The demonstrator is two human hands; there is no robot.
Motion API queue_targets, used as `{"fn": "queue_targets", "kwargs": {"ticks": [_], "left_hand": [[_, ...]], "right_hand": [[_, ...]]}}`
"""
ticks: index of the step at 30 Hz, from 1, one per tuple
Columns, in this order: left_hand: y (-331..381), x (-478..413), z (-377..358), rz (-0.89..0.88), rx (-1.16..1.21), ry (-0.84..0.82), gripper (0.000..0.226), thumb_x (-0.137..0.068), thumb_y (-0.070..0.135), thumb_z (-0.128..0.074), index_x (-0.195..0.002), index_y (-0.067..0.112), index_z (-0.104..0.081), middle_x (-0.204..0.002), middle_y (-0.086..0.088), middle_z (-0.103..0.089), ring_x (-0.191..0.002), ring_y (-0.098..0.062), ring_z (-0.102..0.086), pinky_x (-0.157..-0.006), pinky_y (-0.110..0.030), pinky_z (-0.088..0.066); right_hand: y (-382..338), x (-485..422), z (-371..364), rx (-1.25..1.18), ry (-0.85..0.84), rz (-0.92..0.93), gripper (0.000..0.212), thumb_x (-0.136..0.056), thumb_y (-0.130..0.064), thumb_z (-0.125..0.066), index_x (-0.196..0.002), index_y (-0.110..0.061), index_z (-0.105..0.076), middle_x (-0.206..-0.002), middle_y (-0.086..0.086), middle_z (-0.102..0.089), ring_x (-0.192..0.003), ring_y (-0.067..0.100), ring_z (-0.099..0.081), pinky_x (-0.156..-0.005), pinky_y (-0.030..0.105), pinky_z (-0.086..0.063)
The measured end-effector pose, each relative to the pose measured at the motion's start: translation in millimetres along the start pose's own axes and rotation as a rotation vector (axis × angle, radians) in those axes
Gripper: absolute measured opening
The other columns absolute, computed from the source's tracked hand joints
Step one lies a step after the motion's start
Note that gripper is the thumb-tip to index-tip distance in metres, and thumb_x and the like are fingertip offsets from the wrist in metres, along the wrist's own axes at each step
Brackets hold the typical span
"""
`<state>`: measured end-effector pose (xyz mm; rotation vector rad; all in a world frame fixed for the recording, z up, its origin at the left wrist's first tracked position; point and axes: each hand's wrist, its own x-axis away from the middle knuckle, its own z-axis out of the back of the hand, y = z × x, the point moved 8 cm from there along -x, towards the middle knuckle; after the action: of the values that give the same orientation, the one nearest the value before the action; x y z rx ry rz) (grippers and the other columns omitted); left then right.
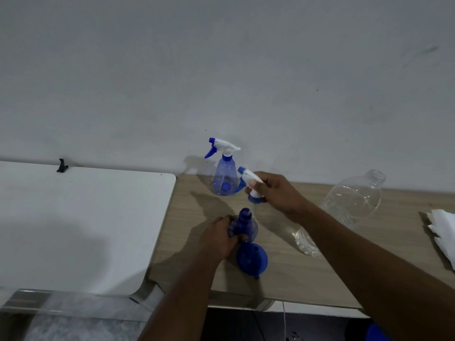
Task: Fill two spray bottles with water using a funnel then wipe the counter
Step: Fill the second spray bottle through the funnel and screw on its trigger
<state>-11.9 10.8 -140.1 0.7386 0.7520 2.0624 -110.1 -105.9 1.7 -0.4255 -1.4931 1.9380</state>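
A blue spray bottle (247, 226) with no head stands on the wooden counter (290, 274); my left hand (219, 238) grips its body. Just above and to the right of its neck, my right hand (277, 193) holds the removed white and blue spray head (250, 182). A second spray bottle (222, 177), with its head on, stands upright by the wall behind. Beside the gripped bottle, a blue funnel (252, 259) lies on the counter. A large clear water bottle (344, 207), cap off, stands to the right, partly hidden by my right forearm.
White paper towels (443, 232) lie at the counter's right edge. A white table (78, 222) adjoins the counter on the left, with a small black clip (62, 166) at its back edge. The wall runs directly behind both surfaces.
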Motion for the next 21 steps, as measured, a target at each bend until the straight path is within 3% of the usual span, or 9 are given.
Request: {"fn": "queue_targets", "kwargs": {"ticks": [5,9,11,15,21], "left_hand": [[3.1,1.2,0.9,-0.031,-0.003,0.021,0.063,-0.073,0.050,-0.082,-0.129,0.032,-0.057,-0.121,0.006,-0.064,-0.109,-0.018,-0.063,-0.096,-0.037,-0.051],[2.4,1.0,0.1,-0.054,0.002,0.020,0.061,-0.070,0.053,-0.081,-0.124,0.035,-0.059,-0.114,0.007,-0.067,-0.102,-0.016,-0.065,-0.092,-0.041,-0.053],[-0.1,-0.3,-1.0,-0.061,0.015,0.023,0.061,-0.068,0.054,-0.080,-0.122,0.036,-0.059,-0.111,0.008,-0.068,-0.099,-0.016,-0.065,-0.091,-0.042,-0.054],[-3.3,-1.1,-2.9,-0.095,0.018,0.040,0.069,-0.064,0.066,-0.073,-0.124,0.035,-0.058,-0.113,0.008,-0.067,-0.100,-0.014,-0.065,-0.091,-0.042,-0.054],[-3.7,-0.8,-2.6,-0.093,0.051,0.033,0.071,-0.071,0.055,-0.081,-0.132,0.029,-0.057,-0.121,0.004,-0.066,-0.107,-0.017,-0.064,-0.095,-0.043,-0.053]], "right_hand": [[-46.0,1.3,36.1,-0.122,0.076,-0.036,0.034,-0.104,-0.039,-0.044,-0.113,-0.012,-0.063,-0.098,0.015,-0.070,-0.086,0.025,-0.068,-0.075,0.040,-0.057],[-60.7,-4.0,69.0,-0.153,0.185,-0.091,0.028,-0.105,-0.031,-0.040,-0.116,-0.012,-0.058,-0.090,0.015,-0.070,-0.082,0.030,-0.071,-0.069,0.039,-0.055],[-59.4,-6.2,80.0,-0.076,0.203,-0.092,0.031,-0.104,-0.031,-0.042,-0.121,-0.009,-0.055,-0.088,0.016,-0.072,-0.078,0.032,-0.073,-0.063,0.036,-0.055],[-33.5,-5.3,74.9,0.177,0.159,-0.088,0.034,-0.099,-0.039,-0.055,-0.106,-0.007,-0.061,-0.088,0.017,-0.073,-0.073,0.033,-0.074,-0.053,0.035,-0.056],[56.2,-5.7,58.1,0.507,0.074,-0.272,0.020,-0.099,-0.031,-0.057,-0.098,-0.012,-0.065,-0.089,0.014,-0.067,-0.061,0.030,-0.071,-0.050,0.039,-0.061]]}}
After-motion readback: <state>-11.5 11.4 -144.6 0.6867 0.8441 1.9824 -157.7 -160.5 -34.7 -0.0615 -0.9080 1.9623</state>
